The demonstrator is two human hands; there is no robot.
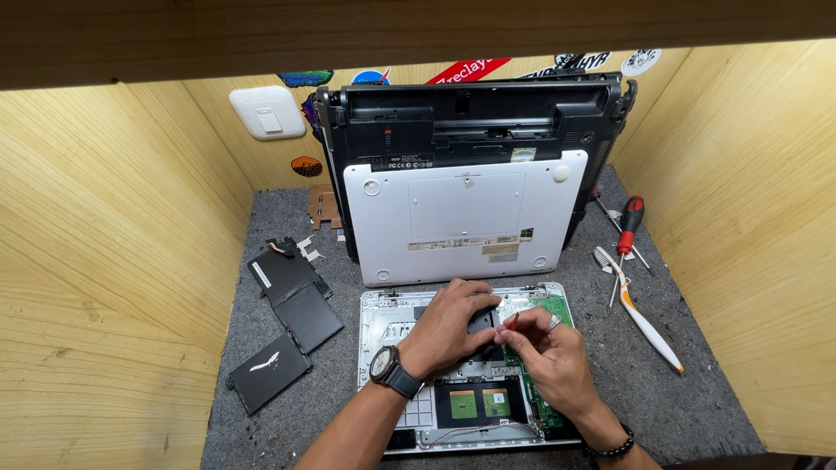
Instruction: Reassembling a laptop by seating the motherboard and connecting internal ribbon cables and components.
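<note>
- The opened laptop base lies flat on the grey felt mat, right in front of the person, its green circuit board showing at the right.
- The left hand, with a wristwatch, rests palm-down on a black part in the middle of the base; its fingers press on it, wrapped around nothing.
- The right hand pinches a small red-tipped tool between thumb and fingers, with the tip pointing down beside the black part.
- To do this step well, the left hand should hold the part steady while the tool stays upright; I judge a slanted tip could slip onto the board.
- A white cover leans upright behind the base, and flat black panels lie to the left.
- A red-handled screwdriver and a white toothbrush lie on the mat to the right, well apart from both hands.
</note>
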